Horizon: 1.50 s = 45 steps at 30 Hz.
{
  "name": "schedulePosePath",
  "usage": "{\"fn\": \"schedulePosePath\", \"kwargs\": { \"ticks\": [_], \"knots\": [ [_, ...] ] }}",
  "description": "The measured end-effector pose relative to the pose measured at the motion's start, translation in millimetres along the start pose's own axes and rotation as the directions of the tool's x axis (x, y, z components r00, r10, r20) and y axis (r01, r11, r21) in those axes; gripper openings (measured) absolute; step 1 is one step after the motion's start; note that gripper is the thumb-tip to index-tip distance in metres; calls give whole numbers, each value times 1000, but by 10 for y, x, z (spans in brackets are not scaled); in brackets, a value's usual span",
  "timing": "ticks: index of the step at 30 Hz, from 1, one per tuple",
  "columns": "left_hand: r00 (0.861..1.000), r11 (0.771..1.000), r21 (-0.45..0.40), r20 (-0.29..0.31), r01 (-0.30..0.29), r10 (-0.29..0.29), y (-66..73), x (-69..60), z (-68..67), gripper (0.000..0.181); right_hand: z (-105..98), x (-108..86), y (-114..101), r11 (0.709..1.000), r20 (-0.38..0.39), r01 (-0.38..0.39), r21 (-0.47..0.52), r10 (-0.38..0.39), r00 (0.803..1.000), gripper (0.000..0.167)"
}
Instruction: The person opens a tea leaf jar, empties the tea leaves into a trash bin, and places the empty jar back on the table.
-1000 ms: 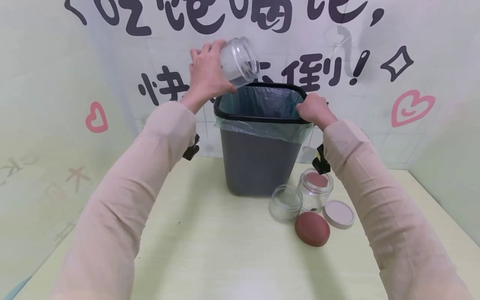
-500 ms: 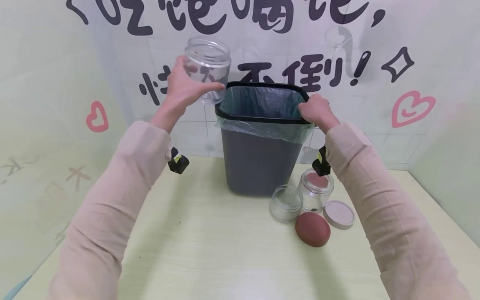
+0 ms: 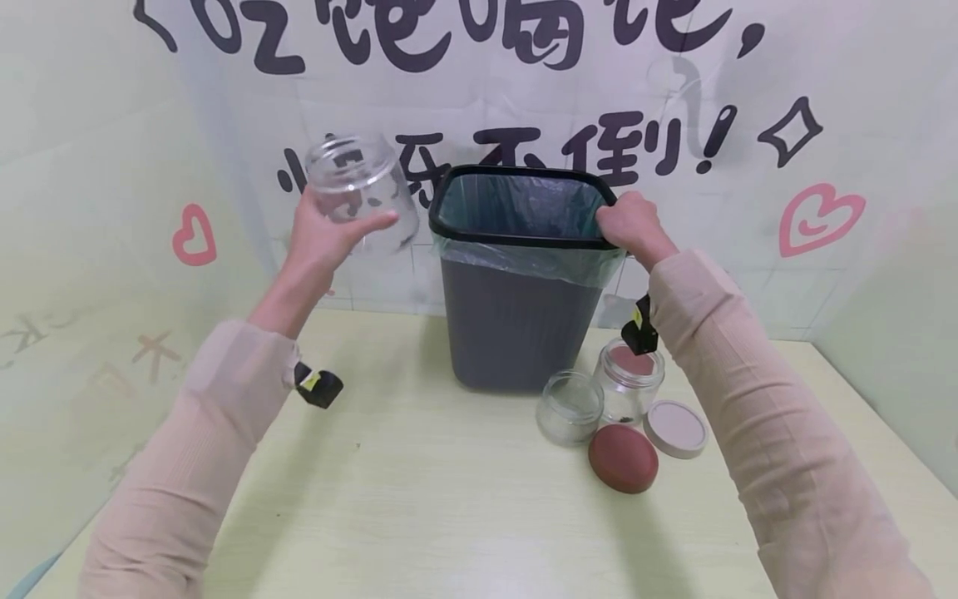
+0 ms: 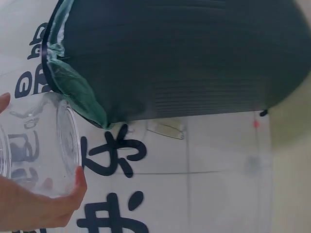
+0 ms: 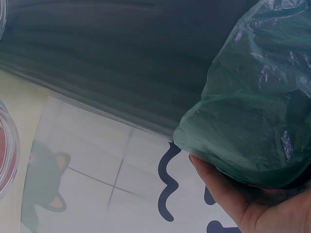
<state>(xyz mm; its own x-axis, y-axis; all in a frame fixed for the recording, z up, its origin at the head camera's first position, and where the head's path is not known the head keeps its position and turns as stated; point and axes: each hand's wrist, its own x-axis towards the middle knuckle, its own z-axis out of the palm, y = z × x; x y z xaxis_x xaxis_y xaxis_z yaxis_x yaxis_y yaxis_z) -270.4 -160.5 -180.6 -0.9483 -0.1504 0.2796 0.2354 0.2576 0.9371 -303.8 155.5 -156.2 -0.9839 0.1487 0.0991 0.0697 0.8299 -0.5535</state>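
In the head view my left hand [image 3: 318,237] holds a clear jar [image 3: 362,195] in the air, left of the trash can [image 3: 516,324]. The jar has no lid on it and leans a little, mouth up. The left wrist view shows the fingers curled round the side of the jar [image 4: 41,141]. My right hand [image 3: 632,223] grips the black rim at the right corner of the grey trash can. A green bag [image 5: 243,131] lines the can and hangs over its edge, covering part of the right fingers in the right wrist view.
Right of the can's base stand a low clear jar [image 3: 570,409] and a taller clear jar [image 3: 630,391] with something reddish at its top. A red lid [image 3: 624,459] and a pale lid [image 3: 676,428] lie beside them. A printed wall sheet [image 3: 479,100] hangs behind.
My left hand has carried the jar left and down, away from above the can, turning it from tipped sideways to nearly upright. My right hand has stayed on the rim.
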Motion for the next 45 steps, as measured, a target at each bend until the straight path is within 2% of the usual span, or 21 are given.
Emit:
{"fn": "schedulePosePath", "kwargs": {
  "ticks": [6,13,20,23,28,34,37,42,45],
  "knots": [
    [996,999,38,90,25,-29,-379,-133,-76,93,-6,-3,-5,1000,9,-7,8,7,1000,40],
    [984,996,77,168,49,-61,-766,-302,-19,90,-3,-4,0,1000,16,-15,22,15,1000,37],
    [958,989,134,269,64,-98,-1043,-465,108,88,8,5,15,999,7,-5,33,4,1000,36],
    [944,988,147,315,48,-93,-1145,-521,175,88,9,-1,19,999,7,1,41,-1,1000,35],
    [922,990,142,381,7,-61,-1273,-598,291,86,6,-8,24,999,3,-1,51,0,1000,36],
    [890,993,109,456,-37,-17,-1364,-675,432,86,15,-10,35,998,2,-8,62,8,1000,38],
    [875,990,125,485,-68,-1,-1405,-711,506,88,19,-8,44,998,-5,-1,59,1,1000,39],
    [858,982,161,514,-98,2,-1444,-771,630,88,19,-9,47,999,-14,7,50,-7,1000,40],
    [850,981,169,527,-93,-10,-1445,-801,695,89,14,-13,42,999,-15,7,44,-6,1000,41]
  ]
}}
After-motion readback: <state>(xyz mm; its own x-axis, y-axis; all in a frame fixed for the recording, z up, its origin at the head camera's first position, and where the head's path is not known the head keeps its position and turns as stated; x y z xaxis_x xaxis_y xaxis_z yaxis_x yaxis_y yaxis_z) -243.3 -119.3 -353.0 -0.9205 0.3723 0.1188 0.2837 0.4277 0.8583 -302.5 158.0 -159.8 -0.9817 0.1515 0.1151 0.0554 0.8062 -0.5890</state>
